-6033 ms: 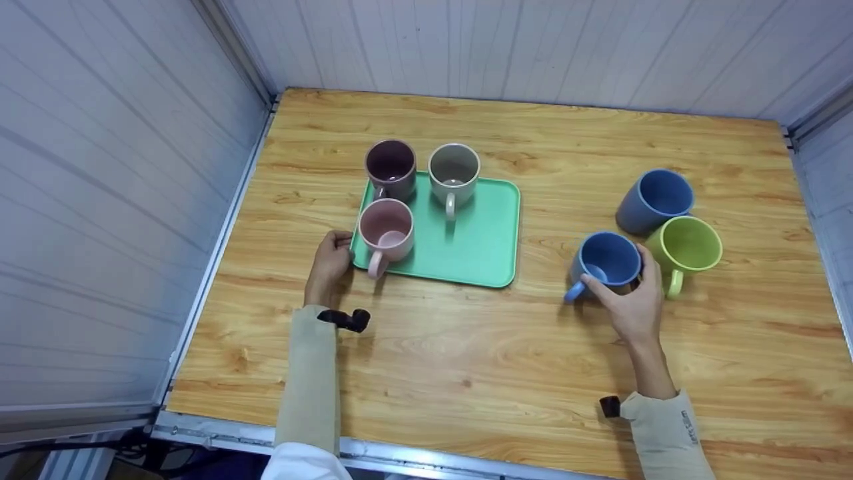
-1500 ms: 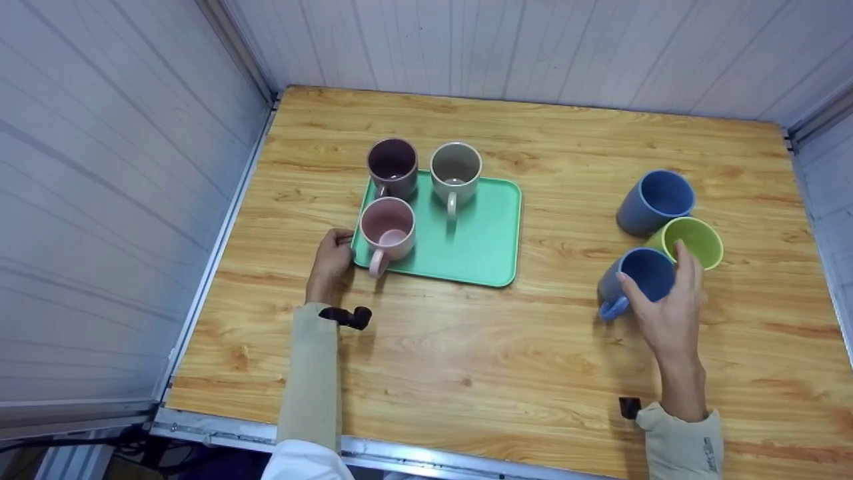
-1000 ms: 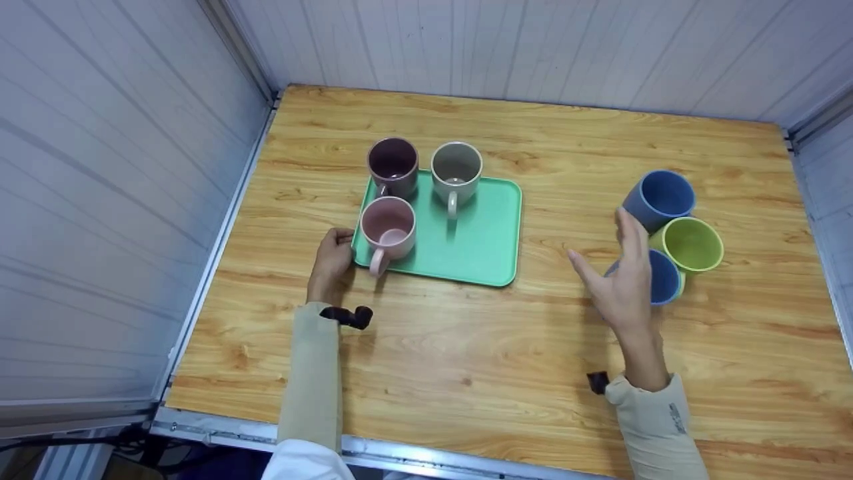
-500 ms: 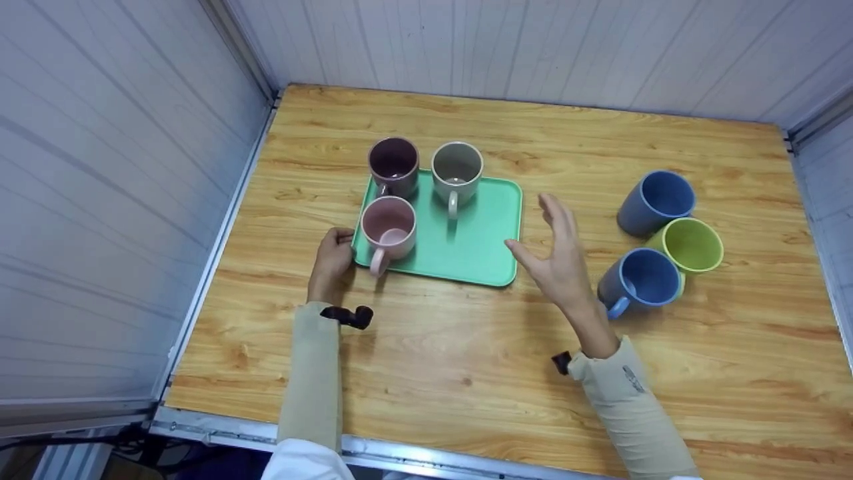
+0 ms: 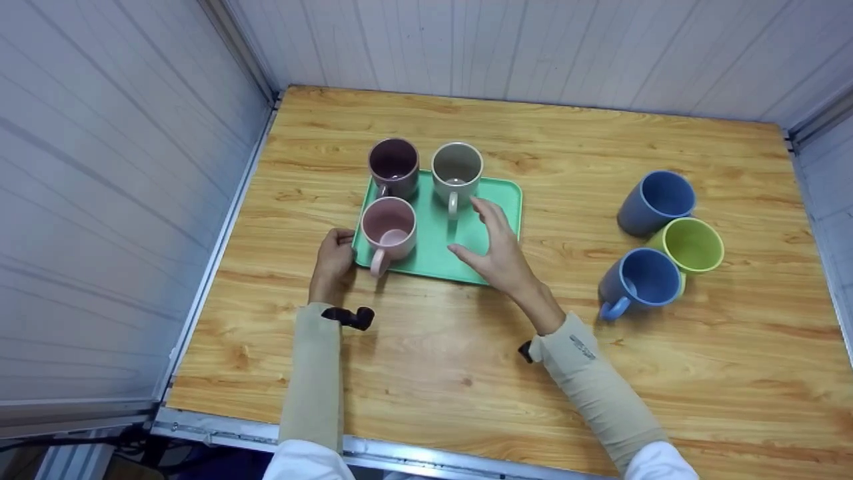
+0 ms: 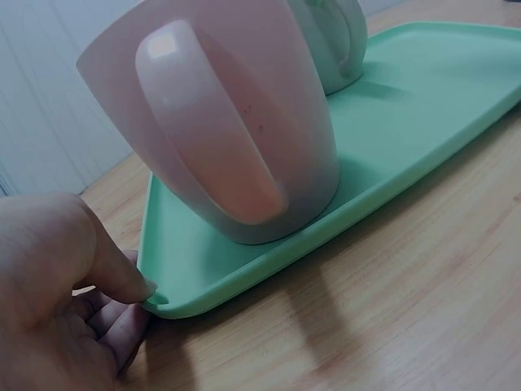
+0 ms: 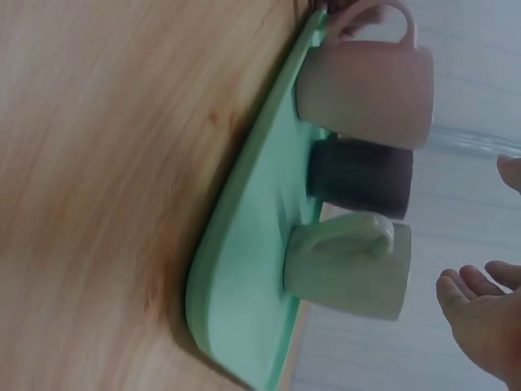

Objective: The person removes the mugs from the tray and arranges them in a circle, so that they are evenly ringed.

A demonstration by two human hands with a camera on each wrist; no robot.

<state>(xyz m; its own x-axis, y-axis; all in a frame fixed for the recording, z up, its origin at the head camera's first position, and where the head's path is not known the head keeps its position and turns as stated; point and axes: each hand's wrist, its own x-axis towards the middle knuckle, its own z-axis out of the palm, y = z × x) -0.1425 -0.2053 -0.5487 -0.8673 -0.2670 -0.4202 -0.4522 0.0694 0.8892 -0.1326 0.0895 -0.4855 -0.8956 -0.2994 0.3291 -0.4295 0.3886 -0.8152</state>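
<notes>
At its left edge, a green tray (image 5: 432, 248) is pinched by my left hand (image 5: 332, 260), thumb on the rim and fingers curled below, as the left wrist view shows. A pink mug (image 6: 236, 106) stands on the tray beside that hand. Behind it is a dark purple mug (image 5: 394, 167), and to the right of that a grey mug (image 5: 457, 170). Above the tray's right part hovers my right hand (image 5: 501, 259), its thumb and fingers spread and holding nothing. Its fingertips are close to the grey mug's handle; contact is not visible in the right wrist view.
On the right of the wooden table (image 5: 426, 373) a dark blue mug (image 5: 656, 203), a yellow-green mug (image 5: 690, 247) and a blue mug (image 5: 640, 280) stand close together. White panel walls (image 5: 506, 47) border the back and both sides.
My right hand has let go of the blue mug beside the yellow-green mug, after shifting it right and toward me, and moved left over the tray. My left hand stays at the tray.
</notes>
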